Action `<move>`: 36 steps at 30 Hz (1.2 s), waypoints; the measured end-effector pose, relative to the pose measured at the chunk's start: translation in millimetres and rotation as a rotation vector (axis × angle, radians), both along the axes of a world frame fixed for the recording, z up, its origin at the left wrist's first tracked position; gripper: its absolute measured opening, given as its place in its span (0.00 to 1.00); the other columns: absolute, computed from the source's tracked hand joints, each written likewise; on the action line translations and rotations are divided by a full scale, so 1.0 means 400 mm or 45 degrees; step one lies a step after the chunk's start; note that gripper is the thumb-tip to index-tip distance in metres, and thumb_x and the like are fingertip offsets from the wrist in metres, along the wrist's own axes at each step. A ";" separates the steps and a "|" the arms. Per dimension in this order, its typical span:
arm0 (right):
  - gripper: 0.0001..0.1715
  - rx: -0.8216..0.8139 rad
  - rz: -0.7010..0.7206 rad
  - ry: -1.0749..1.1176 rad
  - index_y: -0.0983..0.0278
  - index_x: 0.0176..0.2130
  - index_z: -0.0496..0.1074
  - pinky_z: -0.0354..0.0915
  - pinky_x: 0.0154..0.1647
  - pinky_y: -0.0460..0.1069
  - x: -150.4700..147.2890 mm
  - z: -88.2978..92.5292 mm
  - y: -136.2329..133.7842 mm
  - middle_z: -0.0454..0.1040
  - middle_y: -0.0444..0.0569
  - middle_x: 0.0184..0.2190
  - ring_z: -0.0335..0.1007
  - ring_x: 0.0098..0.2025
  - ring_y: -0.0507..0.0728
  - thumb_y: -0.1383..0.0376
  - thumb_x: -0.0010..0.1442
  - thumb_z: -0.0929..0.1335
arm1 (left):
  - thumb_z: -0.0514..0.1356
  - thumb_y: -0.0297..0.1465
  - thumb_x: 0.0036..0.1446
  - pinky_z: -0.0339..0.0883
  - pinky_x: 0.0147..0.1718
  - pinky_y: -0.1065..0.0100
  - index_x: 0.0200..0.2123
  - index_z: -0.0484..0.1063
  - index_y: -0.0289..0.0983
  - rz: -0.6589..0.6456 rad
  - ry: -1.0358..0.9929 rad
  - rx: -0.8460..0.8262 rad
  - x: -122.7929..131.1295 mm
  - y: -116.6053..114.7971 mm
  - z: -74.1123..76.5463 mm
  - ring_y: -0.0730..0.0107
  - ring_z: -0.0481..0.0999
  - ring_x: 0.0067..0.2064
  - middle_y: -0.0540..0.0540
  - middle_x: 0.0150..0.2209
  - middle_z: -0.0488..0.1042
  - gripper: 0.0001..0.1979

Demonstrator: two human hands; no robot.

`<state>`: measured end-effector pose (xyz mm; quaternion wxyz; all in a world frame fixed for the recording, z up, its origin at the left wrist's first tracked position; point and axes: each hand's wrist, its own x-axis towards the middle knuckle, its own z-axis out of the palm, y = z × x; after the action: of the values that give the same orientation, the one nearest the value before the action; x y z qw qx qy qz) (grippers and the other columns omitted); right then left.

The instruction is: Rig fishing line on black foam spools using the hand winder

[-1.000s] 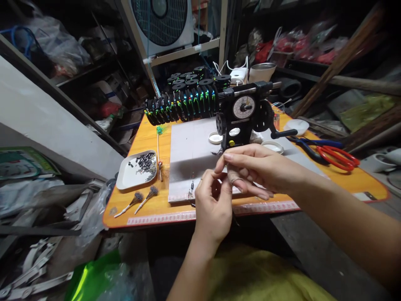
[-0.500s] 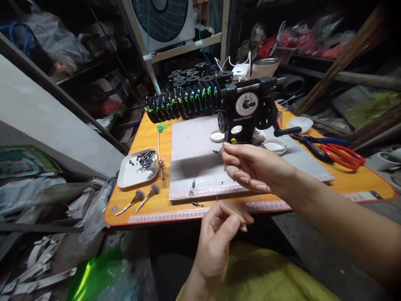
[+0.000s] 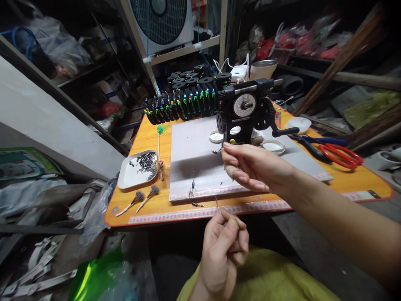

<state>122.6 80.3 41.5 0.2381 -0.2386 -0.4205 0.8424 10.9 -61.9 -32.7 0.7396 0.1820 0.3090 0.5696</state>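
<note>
My right hand (image 3: 246,167) is raised over the grey board (image 3: 184,163), thumb and forefinger pinched on a thin line. A small dark tackle piece (image 3: 215,152) dangles beside those fingertips. Lower down, in front of the table edge, my left hand (image 3: 221,251) is closed in a pinch; whatever sits between its fingertips is too fine to make out. Small black pieces with short wire ends, one of them a dark bead-like piece (image 3: 197,205), lie near the board's front edge. Behind my right hand stands a black hand-cranked winder (image 3: 244,108) loaded with line-wound spools (image 3: 181,102).
To the left sits a white tray (image 3: 125,179) of small black parts, with two brush-like bundles (image 3: 147,196) in front. Red-handled pliers (image 3: 341,156) lie at the right. A measuring tape (image 3: 175,215) runs along the table's front edge. Shallow white lids (image 3: 274,146) rest by the winder.
My left hand has curled its fingers in more tightly and shifted slightly down. My right hand keeps its pinch in nearly the same place.
</note>
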 end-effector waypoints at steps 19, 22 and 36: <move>0.19 0.336 -0.077 -0.103 0.65 0.36 0.67 0.48 0.06 0.38 -0.002 -0.010 -0.001 0.69 0.41 0.16 0.55 0.09 0.45 0.53 0.67 0.60 | 0.59 0.39 0.61 0.37 0.14 0.80 0.31 0.63 0.36 0.216 0.184 -0.051 0.011 0.024 -0.024 0.87 0.46 0.14 0.54 0.15 0.67 0.14; 0.21 0.849 -0.365 -0.313 0.63 0.54 0.64 0.54 0.10 0.40 -0.001 0.001 0.007 0.71 0.40 0.20 0.59 0.11 0.46 0.54 0.67 0.61 | 0.55 0.40 0.65 0.42 0.14 0.81 0.39 0.67 0.35 0.213 0.340 0.013 -0.001 0.032 -0.032 0.87 0.55 0.14 0.49 0.21 0.74 0.14; 0.16 1.512 -0.540 -0.810 0.65 0.29 0.71 0.56 0.17 0.43 -0.031 0.024 0.074 0.68 0.42 0.16 0.60 0.14 0.47 0.60 0.65 0.63 | 0.58 0.34 0.62 0.68 0.24 0.70 0.65 0.53 0.50 0.537 1.273 0.125 -0.097 -0.064 -0.036 0.74 0.75 0.27 0.37 0.66 0.59 0.30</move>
<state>110.3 109.9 51.1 0.3526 -0.3797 -0.8027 0.2952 -27.8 -87.5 -47.2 0.3629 0.3990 0.6258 0.5634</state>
